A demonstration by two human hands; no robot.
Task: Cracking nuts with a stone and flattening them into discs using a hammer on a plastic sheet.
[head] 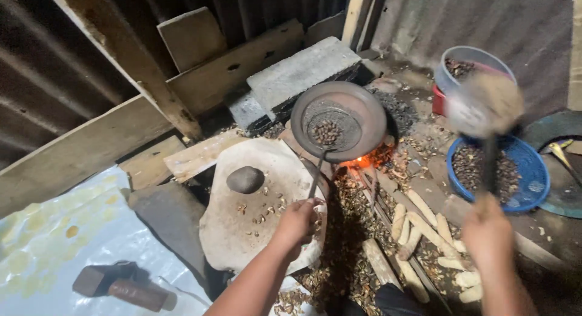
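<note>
Two hands grip tools: left hand (295, 222) fisted on wire skimmer (328, 133) in pan (364, 113), frame centre; right hand (488, 231) clasps blurred ladle (485, 104), upper right.

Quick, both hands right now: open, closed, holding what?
Left hand: closed on the handle of the wire skimmer over the pan.
Right hand: closed on a blurred fan.

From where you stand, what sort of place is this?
Probably a makeshift outdoor roasting shed: corrugated metal walls, a round pan over a small wood fire on the ground, and nuts or seeds with shells in a blue basket.
</note>
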